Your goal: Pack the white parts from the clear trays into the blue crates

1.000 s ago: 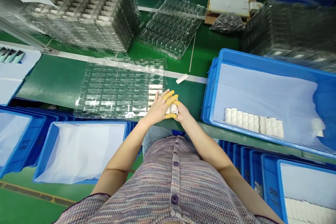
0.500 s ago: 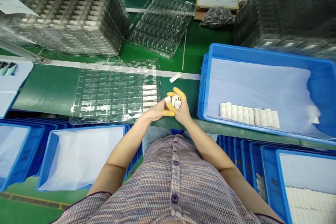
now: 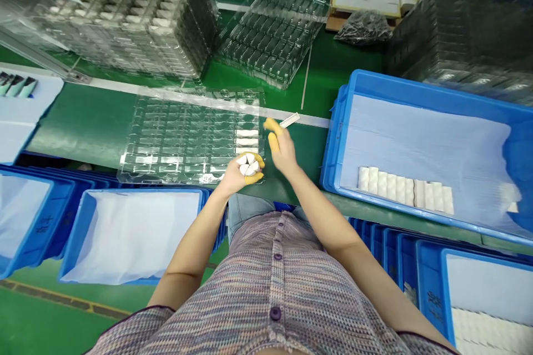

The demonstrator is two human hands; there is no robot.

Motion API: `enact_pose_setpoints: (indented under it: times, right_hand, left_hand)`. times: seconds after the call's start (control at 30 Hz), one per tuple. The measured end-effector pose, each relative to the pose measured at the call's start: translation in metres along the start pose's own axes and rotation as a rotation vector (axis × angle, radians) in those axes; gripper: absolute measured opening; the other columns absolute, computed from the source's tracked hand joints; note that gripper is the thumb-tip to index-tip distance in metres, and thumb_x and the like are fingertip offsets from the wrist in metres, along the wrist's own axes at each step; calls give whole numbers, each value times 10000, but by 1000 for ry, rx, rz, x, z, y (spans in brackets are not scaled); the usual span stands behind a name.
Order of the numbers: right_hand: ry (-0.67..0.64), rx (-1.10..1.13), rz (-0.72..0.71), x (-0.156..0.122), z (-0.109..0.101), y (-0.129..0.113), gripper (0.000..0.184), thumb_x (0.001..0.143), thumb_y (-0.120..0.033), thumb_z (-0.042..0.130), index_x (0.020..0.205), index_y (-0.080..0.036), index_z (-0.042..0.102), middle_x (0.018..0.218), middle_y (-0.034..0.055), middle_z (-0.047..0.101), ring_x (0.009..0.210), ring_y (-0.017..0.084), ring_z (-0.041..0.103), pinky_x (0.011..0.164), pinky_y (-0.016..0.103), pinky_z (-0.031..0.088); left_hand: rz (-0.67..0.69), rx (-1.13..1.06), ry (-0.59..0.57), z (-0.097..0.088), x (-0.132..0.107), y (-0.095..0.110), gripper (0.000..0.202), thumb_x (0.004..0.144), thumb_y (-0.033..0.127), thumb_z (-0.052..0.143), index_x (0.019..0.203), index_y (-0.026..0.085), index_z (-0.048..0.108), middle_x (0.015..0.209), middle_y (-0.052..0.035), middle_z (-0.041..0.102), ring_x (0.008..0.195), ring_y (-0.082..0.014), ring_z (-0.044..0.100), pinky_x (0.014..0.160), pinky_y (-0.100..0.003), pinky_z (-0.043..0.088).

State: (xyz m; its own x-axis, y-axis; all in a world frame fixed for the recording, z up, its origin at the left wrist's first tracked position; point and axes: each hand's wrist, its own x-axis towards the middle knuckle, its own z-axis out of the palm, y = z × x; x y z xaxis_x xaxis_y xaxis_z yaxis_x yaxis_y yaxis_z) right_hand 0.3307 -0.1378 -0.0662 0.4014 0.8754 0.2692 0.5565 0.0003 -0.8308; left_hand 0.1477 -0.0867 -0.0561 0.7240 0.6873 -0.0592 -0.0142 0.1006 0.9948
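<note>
The left grip (image 3: pixel 234 177) is curled around a bundle of white pieces (image 3: pixel 249 165). The right grip (image 3: pixel 285 152), half bent, is blurred; I cannot tell whether it holds anything. Left of the left grip, a clear tray (image 3: pixel 183 141) bears a label (image 3: pixel 206 178) too small to read. Well right of the right grip, handwriting (image 3: pixel 435 300) on a blue bin (image 3: pixel 428 277) is illegible.

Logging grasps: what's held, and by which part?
Left hand: cluster of white pieces, gripped around their sides, ends exposed. Right hand: nothing visibly held.
</note>
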Motion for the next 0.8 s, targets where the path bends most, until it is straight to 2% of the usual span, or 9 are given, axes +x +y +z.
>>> enact_pose_setpoints:
  times: [0.1,0.17,0.23,0.3,0.43,0.5,0.6,0.7,0.8]
  right_hand:
    - [28,-342,286,38,-3,27,644,924,-81,432,1555,-182,504,1687,139,399,1595,302,269,1297,597,198]
    - [-34,-510,415,54,-4,43,700,859,1,440,1534,-160,530,1724,144,330,1623,327,192,1279,637,185]
    - [-86,-604,450,58,-2,55,657,871,9,432,1489,-157,579,1706,142,369,1615,337,214,1264,630,215]
    - [-81,-632,412,55,-1,62,569,920,-24,413,1427,-155,635,1640,150,473,1574,329,302,1246,577,278]
    - [48,-543,380,41,-4,61,405,983,-152,441,1298,-132,696,1438,202,642,1418,326,488,1201,521,353]
    - [149,-380,388,33,-4,52,332,996,-233,485,1239,-140,690,1340,201,687,1348,315,546,1197,525,360]
    - [209,210,433,15,0,24,268,999,-401,561,1181,-221,639,1162,105,737,1117,241,678,1055,451,514]
    - [56,860,613,-11,6,-17,334,895,-499,735,1109,-265,628,948,9,732,807,172,705,761,328,605]
    - [-138,1191,764,-35,8,-56,374,823,-440,830,1100,-243,675,845,-6,723,668,131,657,587,251,564]
  left_hand:
    - [148,127,152,-15,-5,8,429,631,330,930,967,180,709,957,-69,761,851,-200,708,815,-355,567]
    - [221,229,188,-24,-7,13,391,659,344,918,963,194,723,961,-73,767,880,-212,716,849,-369,562]
    - [279,292,194,-31,-10,17,369,686,371,910,964,205,733,965,-75,769,897,-219,718,876,-381,557]
    - [318,306,191,-36,-12,20,348,714,381,898,968,207,734,976,-82,772,910,-222,720,893,-391,557]
    - [311,269,190,-39,-18,18,328,716,345,892,964,204,729,982,-91,775,917,-227,723,889,-397,562]
    - [261,147,204,-39,-19,15,371,690,352,904,973,203,716,950,-83,770,893,-227,725,855,-395,569]
    - [191,-135,225,-36,-18,11,500,644,418,933,1013,217,663,858,-42,741,817,-216,720,814,-406,584]
    - [165,-350,268,-30,-16,12,611,613,530,933,1033,240,596,796,4,693,773,-204,708,793,-405,593]
    - [89,-509,317,-25,-16,19,626,605,526,939,1025,244,571,776,30,666,722,-169,692,730,-342,585]
